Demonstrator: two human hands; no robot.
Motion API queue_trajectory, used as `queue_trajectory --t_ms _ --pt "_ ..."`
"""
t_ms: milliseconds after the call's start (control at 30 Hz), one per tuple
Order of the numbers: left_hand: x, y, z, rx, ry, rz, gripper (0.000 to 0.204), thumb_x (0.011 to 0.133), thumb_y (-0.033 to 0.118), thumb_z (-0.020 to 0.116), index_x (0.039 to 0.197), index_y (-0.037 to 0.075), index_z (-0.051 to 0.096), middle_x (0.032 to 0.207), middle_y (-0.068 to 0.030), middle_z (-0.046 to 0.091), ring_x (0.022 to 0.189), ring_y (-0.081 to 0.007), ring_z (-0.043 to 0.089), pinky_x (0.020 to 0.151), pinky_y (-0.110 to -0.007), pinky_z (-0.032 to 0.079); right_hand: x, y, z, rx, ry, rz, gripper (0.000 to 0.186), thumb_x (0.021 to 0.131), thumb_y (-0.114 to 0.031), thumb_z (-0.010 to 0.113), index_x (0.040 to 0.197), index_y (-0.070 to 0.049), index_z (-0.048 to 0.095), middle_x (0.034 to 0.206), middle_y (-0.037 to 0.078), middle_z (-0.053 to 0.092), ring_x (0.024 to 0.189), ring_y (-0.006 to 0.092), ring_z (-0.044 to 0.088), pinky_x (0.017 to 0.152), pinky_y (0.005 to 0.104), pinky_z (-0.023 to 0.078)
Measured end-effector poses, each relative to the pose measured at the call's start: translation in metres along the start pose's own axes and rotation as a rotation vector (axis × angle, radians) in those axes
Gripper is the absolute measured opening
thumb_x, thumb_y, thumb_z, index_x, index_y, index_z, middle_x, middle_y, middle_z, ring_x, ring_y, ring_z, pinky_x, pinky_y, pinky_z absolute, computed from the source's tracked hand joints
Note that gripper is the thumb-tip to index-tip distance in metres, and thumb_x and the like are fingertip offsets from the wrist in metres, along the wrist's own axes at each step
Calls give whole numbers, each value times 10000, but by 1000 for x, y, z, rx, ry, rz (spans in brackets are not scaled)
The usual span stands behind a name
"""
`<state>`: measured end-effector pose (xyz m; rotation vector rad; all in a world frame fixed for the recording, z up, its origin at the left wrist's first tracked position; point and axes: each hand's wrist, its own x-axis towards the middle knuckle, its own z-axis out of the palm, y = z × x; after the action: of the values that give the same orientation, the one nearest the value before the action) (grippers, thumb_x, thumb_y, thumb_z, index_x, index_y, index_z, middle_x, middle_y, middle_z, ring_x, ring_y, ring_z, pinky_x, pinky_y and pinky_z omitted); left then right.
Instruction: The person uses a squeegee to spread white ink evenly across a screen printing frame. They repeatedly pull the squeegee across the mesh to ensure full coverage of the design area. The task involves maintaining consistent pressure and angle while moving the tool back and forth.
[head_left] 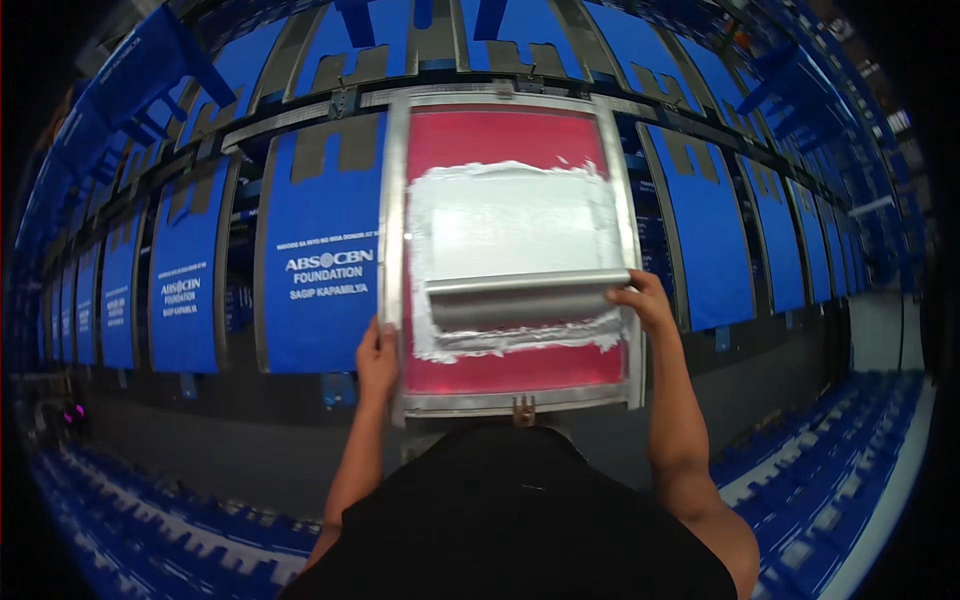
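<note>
Now your left hand (377, 362) clamps the screen frame (397, 250) at its lower left edge, centre of the picture, while your right hand (643, 302) closes on the squeegee (525, 298) lying in white ink (505, 225). Likely stiff, light, and slippery; grip bare metal and the blade's end.

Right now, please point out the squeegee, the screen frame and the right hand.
squeegee (525, 300), head view, middle of blade.
screen frame (393, 250), head view, left metal rail.
right hand (643, 303), head view, back of hand.

Long printing table (300, 440), blue fabric pieces (320, 260), framed red screen (510, 140)
</note>
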<state>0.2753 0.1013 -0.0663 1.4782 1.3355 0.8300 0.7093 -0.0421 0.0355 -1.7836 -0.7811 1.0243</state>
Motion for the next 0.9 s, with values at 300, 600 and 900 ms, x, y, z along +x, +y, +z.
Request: queue_trajectory --t_ms 300,600,900 --pt "-22 34 58 -71 -33 -179 400 994 229 513 1291 -39 537 1129 -94 650 1011 -122 567 884 -264 444 18 38 -63 90 -95 73 361 665 -66 778 1006 17 691 876 73 684 821 159 627 777 281 479" --pt "14 42 55 71 28 -150 443 968 299 557 1269 -25 558 1121 -144 667 1022 -179 611 908 -289 452 54 22 -54 -39 -61 80 400 703 -119 786 1063 20 684 911 96 698 840 170 646 782 296 494" --pt "28 31 56 -126 21 -190 478 980 327 542 1314 -15 527 1151 -105 648 1032 -142 578 909 -266 433 71 35 -53 90 -111 38 386 703 -131 812 1042 9 690 917 64 688 856 133 608 816 273 456"
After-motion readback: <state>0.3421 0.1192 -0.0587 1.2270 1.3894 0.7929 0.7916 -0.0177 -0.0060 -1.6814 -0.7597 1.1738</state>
